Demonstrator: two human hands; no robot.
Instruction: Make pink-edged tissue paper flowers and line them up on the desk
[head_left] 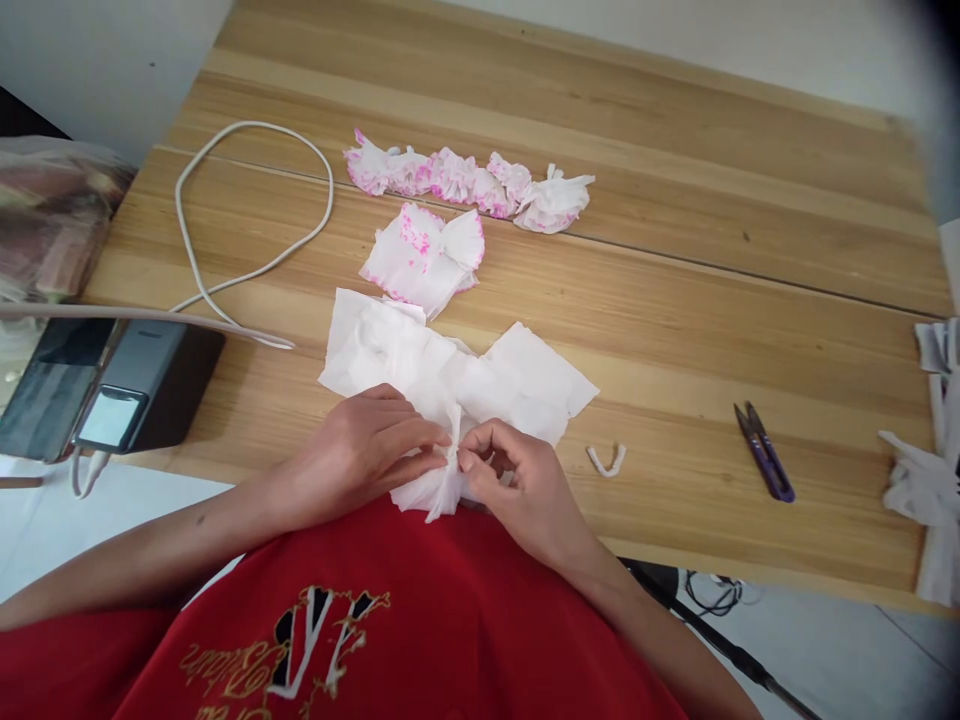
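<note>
At lower centre of the frame, the left hand (360,450) and right hand (517,480) pinch the gathered waist of the white tissue (450,375), whose wings spread left-right across the table (675,330).

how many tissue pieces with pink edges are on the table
2 groups: a row of crumpled pink-edged tissue flowers at the far side of the wooden table, its pieces overlapping so the exact number is unclear, and one pink-edged folded tissue fan nearer the person, beyond the plain white tissue.

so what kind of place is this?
Likely a home or small craft workspace: a plain wooden table, finished pink-edged paper flowers, thread snips, and both hands, left hand and right hand, pinching folded white tissue.
</note>
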